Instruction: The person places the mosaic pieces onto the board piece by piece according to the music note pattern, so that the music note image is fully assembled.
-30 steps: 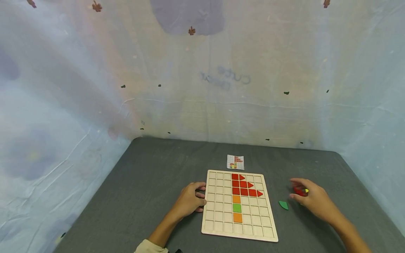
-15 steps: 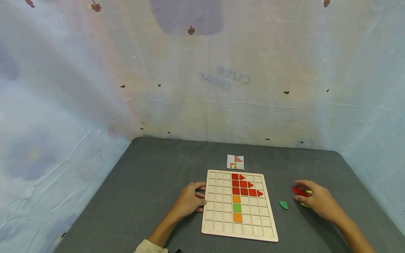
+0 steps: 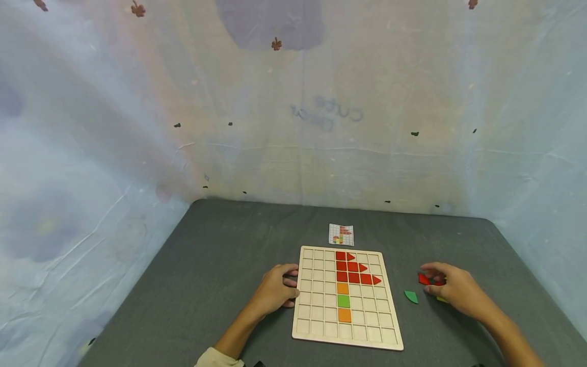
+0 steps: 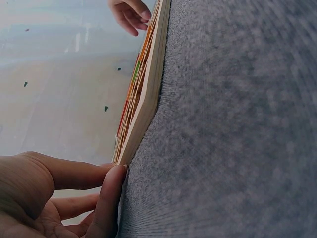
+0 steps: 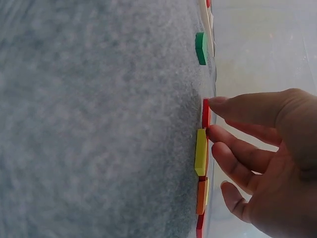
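Observation:
A pale wooden grid board (image 3: 316, 326) lies on the table with red, orange and green pieces set in its cells. My left hand (image 3: 275, 290) rests at its left edge, with thumb and fingertips touching the rim, as the left wrist view also shows. My right hand (image 3: 454, 290) hovers low over loose pieces right of the board, fingers loosely bent and apart. A red piece (image 3: 423, 279) lies between thumb and forefinger; the thumb tip appears to touch it in the right wrist view. Beneath the fingers are a yellow piece (image 5: 200, 152) and an orange piece (image 5: 201, 196), partly hidden from above.
A green quarter-circle piece (image 3: 411, 296) lies between the board and my right hand. Behind the board is a small printed pattern card (image 3: 341, 235). The dark grey table (image 3: 220, 244) ends at a hanging patterned cloth (image 3: 284, 168) at the back and sides.
My right hand shifted slightly right, then back left over the loose pieces. One red piece now lies separated to the left of the others. My left hand and the board stayed put.

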Demonstrator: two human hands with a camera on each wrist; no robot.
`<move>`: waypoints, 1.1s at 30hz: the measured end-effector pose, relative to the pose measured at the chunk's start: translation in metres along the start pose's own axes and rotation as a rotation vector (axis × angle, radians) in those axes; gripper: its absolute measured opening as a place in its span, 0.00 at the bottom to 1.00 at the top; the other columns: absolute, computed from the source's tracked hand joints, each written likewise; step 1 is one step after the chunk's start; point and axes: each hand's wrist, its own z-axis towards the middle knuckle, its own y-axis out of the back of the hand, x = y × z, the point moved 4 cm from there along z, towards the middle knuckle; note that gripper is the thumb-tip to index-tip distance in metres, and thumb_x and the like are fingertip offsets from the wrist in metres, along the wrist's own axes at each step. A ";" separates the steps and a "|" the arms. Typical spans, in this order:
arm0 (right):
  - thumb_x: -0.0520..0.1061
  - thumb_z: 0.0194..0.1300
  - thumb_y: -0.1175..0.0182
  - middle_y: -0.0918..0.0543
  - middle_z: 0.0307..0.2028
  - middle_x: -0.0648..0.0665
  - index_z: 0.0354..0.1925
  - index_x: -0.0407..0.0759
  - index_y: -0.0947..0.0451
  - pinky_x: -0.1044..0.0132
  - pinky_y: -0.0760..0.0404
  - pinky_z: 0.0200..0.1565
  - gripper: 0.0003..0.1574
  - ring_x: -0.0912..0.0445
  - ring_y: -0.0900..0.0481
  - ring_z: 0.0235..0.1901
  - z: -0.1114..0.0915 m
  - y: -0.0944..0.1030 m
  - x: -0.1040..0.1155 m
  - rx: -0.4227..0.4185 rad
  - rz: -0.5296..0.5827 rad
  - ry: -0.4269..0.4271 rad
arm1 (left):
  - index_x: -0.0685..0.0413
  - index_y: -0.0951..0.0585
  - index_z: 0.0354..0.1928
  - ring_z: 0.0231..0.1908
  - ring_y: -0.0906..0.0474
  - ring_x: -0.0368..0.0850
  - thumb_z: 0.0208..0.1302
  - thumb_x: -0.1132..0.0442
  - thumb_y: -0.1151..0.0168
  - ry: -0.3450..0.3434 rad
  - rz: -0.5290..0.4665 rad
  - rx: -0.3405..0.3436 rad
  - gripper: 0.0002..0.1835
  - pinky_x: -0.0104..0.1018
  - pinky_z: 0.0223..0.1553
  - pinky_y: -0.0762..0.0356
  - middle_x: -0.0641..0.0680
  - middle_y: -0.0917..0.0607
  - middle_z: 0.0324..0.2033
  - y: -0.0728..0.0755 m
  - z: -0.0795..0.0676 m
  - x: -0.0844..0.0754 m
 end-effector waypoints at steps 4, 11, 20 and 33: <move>0.40 0.67 0.28 0.15 0.38 0.48 0.61 0.33 0.19 0.66 0.21 0.28 0.26 0.60 0.21 0.33 -0.001 -0.002 0.000 0.024 0.019 0.007 | 0.69 0.25 0.70 0.49 0.19 0.52 0.58 0.77 0.30 -0.003 -0.004 -0.001 0.35 0.40 0.28 0.10 0.63 0.21 0.58 0.000 0.000 0.000; 0.36 0.59 0.25 0.13 0.48 0.41 0.56 0.38 0.14 0.53 0.15 0.40 0.25 0.51 0.17 0.42 0.002 -0.003 0.001 -0.001 -0.073 0.065 | 0.69 0.25 0.70 0.48 0.18 0.51 0.58 0.77 0.30 -0.004 0.004 -0.001 0.35 0.39 0.28 0.10 0.63 0.21 0.57 0.001 0.000 0.000; 0.39 0.57 0.22 0.11 0.47 0.46 0.52 0.41 0.11 0.52 0.16 0.43 0.23 0.50 0.18 0.44 0.004 -0.005 0.003 0.017 -0.101 0.106 | 0.69 0.25 0.70 0.48 0.19 0.51 0.58 0.76 0.30 -0.001 0.001 0.003 0.35 0.38 0.28 0.10 0.62 0.21 0.57 0.001 0.000 0.002; 0.43 0.61 0.23 0.15 0.37 0.56 0.45 0.43 0.09 0.66 0.27 0.34 0.13 0.64 0.27 0.35 0.004 -0.007 0.005 0.043 -0.113 0.146 | 0.69 0.25 0.70 0.49 0.19 0.52 0.57 0.76 0.30 -0.006 -0.009 0.004 0.35 0.40 0.28 0.10 0.62 0.21 0.57 0.000 -0.001 0.000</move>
